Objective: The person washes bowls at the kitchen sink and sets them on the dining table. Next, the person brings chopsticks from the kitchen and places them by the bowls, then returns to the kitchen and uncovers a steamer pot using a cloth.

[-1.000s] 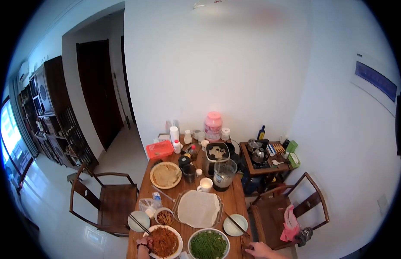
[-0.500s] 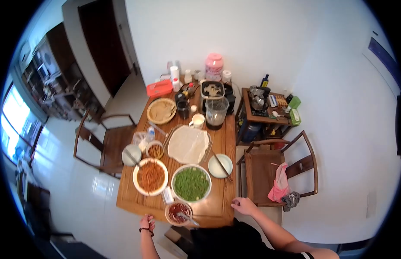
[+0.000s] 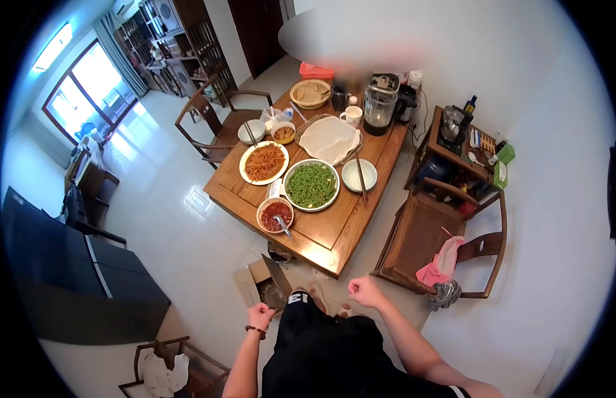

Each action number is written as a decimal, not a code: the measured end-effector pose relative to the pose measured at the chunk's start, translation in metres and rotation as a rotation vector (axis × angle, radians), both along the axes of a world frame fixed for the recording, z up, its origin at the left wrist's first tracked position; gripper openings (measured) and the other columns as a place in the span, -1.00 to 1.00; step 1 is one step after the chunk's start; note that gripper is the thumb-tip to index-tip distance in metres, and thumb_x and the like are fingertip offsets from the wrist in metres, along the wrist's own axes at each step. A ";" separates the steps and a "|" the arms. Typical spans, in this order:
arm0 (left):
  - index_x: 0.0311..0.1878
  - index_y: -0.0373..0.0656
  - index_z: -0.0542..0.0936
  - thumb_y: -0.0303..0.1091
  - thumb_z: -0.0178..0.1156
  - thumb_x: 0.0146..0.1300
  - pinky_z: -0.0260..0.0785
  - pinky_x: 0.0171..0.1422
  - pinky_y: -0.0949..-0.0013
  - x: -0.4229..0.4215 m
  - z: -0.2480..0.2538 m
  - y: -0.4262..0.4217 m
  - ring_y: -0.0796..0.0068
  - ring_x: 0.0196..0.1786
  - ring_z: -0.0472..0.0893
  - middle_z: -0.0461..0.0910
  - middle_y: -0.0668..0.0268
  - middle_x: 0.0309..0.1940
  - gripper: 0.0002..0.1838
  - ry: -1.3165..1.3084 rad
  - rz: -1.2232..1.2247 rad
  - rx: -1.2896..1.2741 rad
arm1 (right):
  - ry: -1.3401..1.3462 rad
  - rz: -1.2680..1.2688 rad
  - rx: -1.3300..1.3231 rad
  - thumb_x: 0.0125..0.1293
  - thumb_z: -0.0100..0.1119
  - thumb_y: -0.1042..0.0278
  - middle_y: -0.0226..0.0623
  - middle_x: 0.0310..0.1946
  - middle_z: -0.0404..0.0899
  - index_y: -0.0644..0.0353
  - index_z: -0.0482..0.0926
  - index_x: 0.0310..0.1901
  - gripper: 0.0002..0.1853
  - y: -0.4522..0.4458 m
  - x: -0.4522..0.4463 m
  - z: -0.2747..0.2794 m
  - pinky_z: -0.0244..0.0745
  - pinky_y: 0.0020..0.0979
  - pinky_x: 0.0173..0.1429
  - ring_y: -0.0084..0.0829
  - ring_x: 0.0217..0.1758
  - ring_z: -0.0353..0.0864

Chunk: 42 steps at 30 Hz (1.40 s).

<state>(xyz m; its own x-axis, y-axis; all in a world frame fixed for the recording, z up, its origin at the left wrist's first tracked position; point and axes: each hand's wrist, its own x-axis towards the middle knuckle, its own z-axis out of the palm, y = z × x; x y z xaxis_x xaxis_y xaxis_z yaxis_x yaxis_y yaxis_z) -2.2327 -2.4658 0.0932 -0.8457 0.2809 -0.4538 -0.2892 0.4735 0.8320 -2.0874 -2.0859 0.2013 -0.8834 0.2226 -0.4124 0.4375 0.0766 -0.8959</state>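
Fingers [image 3: 369, 300] of the right hand [image 3: 365, 292] curl into a loose fist off the near corner of the wooden table [image 3: 318, 240], which lies at the hand's ten o'clock. The left hand [image 3: 260, 316], with a dark beaded bracelet [image 3: 256, 330] at the wrist, is curled too. Whether either palm encloses something small, I cannot tell. Just past the left hand, at its one o'clock, an open cardboard box [image 3: 245, 282] sits on the floor.

Up on the table, taking the green beans [image 3: 311, 185] as the dial's centre, orange shredded vegetables [image 3: 264, 162] lie at ten, a thin pale sheet of flatbread or dough [image 3: 330, 138] at one, and red sauce [image 3: 273, 212] with a spoon [image 3: 286, 231] in it near eight. Chopsticks [image 3: 361, 179] rest across a pale bowl [image 3: 349, 174] toward three. Between the right hand's one and two, a wooden armchair [image 3: 420, 232] carries a pink cloth [image 3: 444, 262].
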 end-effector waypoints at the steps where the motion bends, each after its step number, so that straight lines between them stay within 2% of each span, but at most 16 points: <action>1: -0.55 -0.15 0.53 -0.50 0.36 0.01 0.33 -0.49 0.48 0.009 0.005 0.007 0.65 -0.61 0.47 0.53 0.42 -0.67 -0.83 0.070 -0.021 -0.052 | 0.021 0.002 0.014 -0.03 0.29 0.59 -0.49 -0.68 0.40 0.24 0.42 -0.57 -0.81 -0.009 0.005 -0.001 0.28 -0.50 -0.47 -0.68 -0.56 0.35; 5: -0.55 -0.17 0.55 -0.29 0.41 -0.10 0.43 -0.32 0.29 0.030 0.056 0.036 0.37 -0.52 0.56 0.52 0.26 -0.66 -0.77 0.221 -0.327 -0.329 | 0.120 0.138 0.018 -0.04 0.29 0.58 -0.48 -0.69 0.40 0.24 0.43 -0.57 -0.82 -0.070 0.025 -0.038 0.30 -0.44 -0.46 -0.64 -0.57 0.34; 9: -0.60 -0.19 0.53 -0.30 0.42 -0.10 0.43 -0.31 0.26 0.045 0.076 -0.002 0.28 -0.53 0.54 0.51 0.23 -0.67 -0.75 0.247 -0.358 -0.275 | 0.134 0.277 0.157 -0.03 0.32 0.51 -0.43 -0.66 0.42 0.30 0.46 -0.47 -0.82 -0.163 0.027 -0.033 0.34 -0.39 -0.41 -0.55 -0.55 0.36; 10: -0.34 -0.16 0.63 -0.30 0.41 -0.09 0.50 -0.12 0.23 0.042 0.074 -0.017 0.19 -0.30 0.65 0.65 0.17 -0.42 -0.76 0.170 -0.434 -0.357 | 0.105 0.301 0.116 -0.02 0.35 0.47 -0.40 -0.60 0.47 0.32 0.52 -0.37 -0.79 -0.181 0.024 -0.031 0.35 -0.40 -0.37 -0.53 -0.51 0.37; 11: -0.34 -0.16 0.63 -0.30 0.41 -0.09 0.50 -0.12 0.23 0.043 0.061 -0.037 0.19 -0.30 0.65 0.65 0.17 -0.42 -0.76 0.161 -0.448 -0.351 | 0.092 0.290 0.117 -0.02 0.35 0.47 -0.40 -0.60 0.47 0.32 0.52 -0.37 -0.79 -0.202 0.024 -0.028 0.35 -0.40 -0.37 -0.53 -0.51 0.37; 13: 0.08 -0.07 0.60 -0.29 0.40 -0.08 0.48 0.19 0.19 0.053 0.022 -0.080 0.08 0.06 0.64 0.65 0.07 -0.01 -0.46 0.316 -0.471 -0.008 | 0.206 0.296 0.075 -0.01 0.43 0.36 -0.24 -0.29 0.57 0.25 0.46 0.04 -0.46 -0.238 0.032 -0.043 0.43 -0.36 -0.10 -0.41 -0.22 0.52; 14: 0.36 -0.02 0.41 -0.24 0.39 -0.03 0.35 0.40 0.16 0.057 0.015 -0.098 0.02 0.29 0.50 0.49 0.02 0.27 -0.22 0.229 -0.632 -0.293 | 0.261 0.280 0.128 0.00 0.46 0.32 -0.17 -0.11 0.59 0.22 0.39 0.22 -0.30 -0.254 0.041 -0.063 0.45 -0.34 0.04 -0.35 -0.05 0.56; 15: 0.36 -0.02 0.41 -0.24 0.39 -0.03 0.35 0.40 0.16 0.060 0.009 -0.113 0.02 0.29 0.50 0.49 0.02 0.27 -0.22 0.212 -0.648 -0.280 | 0.313 0.261 0.182 0.00 0.49 0.27 -0.11 0.06 0.61 0.18 0.33 0.40 -0.13 -0.270 0.048 -0.075 0.47 -0.31 0.19 -0.28 0.12 0.60; 17: 0.29 -0.08 0.48 -0.18 0.40 0.01 0.40 0.35 0.14 0.071 0.003 -0.137 0.00 0.23 0.54 0.55 -0.04 0.18 -0.30 0.097 -0.855 -0.517 | -0.268 0.602 0.403 0.05 0.49 0.21 -0.03 0.21 0.54 0.20 0.33 0.40 -0.14 -0.283 0.066 -0.086 0.35 -0.28 0.41 -0.18 0.32 0.50; 22: 0.04 -0.18 0.62 0.01 0.38 0.15 0.53 0.14 0.19 0.106 -0.009 -0.178 0.12 0.01 0.68 0.69 0.07 -0.07 -0.48 0.109 -0.702 -0.331 | -0.217 -0.029 -0.077 0.15 0.45 0.28 -0.07 0.00 0.68 0.27 0.46 0.26 -0.35 -0.299 0.195 -0.109 0.62 -0.32 0.04 -0.33 -0.04 0.71; 24: 0.05 -0.18 0.61 0.02 0.37 0.16 0.53 0.14 0.18 0.112 -0.025 -0.196 0.11 0.01 0.68 0.69 0.07 -0.07 -0.48 0.113 -0.794 -0.365 | -0.338 -0.078 0.215 0.21 0.41 0.32 -0.09 -0.18 0.73 0.30 0.52 0.18 -0.47 -0.300 0.258 -0.110 0.64 -0.34 -0.03 -0.35 -0.13 0.73; 26: 0.05 -0.15 0.62 0.05 0.32 0.19 0.49 0.17 0.14 0.119 -0.021 -0.197 0.07 0.03 0.66 0.69 0.06 -0.06 -0.49 0.071 -0.920 -0.463 | -0.427 -0.280 0.247 0.25 0.35 0.33 -0.11 -0.27 0.73 0.32 0.56 0.10 -0.58 -0.314 0.349 -0.179 0.66 -0.35 -0.15 -0.36 -0.25 0.75; 28: 0.07 -0.13 0.61 0.08 0.30 0.20 0.48 0.20 0.14 0.129 -0.030 -0.199 0.07 0.06 0.65 0.69 0.05 -0.05 -0.47 0.028 -1.006 -0.490 | -0.583 -0.514 0.056 0.28 0.29 0.36 -0.12 -0.25 0.72 0.33 0.56 0.10 -0.61 -0.332 0.406 -0.168 0.66 -0.37 -0.24 -0.37 -0.30 0.75; 31: 0.10 -0.10 0.60 0.10 0.28 0.20 0.47 0.24 0.14 0.156 -0.031 -0.186 0.07 0.11 0.64 0.69 0.07 0.00 -0.45 0.035 -1.141 -0.524 | -0.540 -0.864 -0.246 0.30 0.27 0.35 -0.12 -0.21 0.71 0.32 0.55 0.10 -0.62 -0.381 0.486 -0.157 0.67 -0.38 -0.27 -0.36 -0.29 0.75; 38: 0.10 -0.11 0.63 0.11 0.29 0.16 0.47 0.24 0.16 0.331 -0.004 -0.125 0.07 0.07 0.67 0.72 0.08 -0.07 -0.42 0.265 -1.579 -0.612 | -0.263 -1.345 -0.300 0.33 0.29 0.31 -0.15 -0.17 0.70 0.28 0.56 0.11 -0.63 -0.570 0.652 -0.161 0.66 -0.39 -0.25 -0.38 -0.29 0.75; 42: 0.09 -0.11 0.64 0.10 0.32 0.13 0.49 0.23 0.15 0.444 -0.062 -0.123 0.09 0.07 0.67 0.72 0.08 -0.06 -0.43 0.314 -1.769 -0.608 | -0.150 -1.559 -0.277 0.29 0.34 0.18 -0.15 -0.19 0.73 0.27 0.58 0.11 -0.56 -0.686 0.745 -0.159 0.63 -0.41 -0.19 -0.43 -0.30 0.75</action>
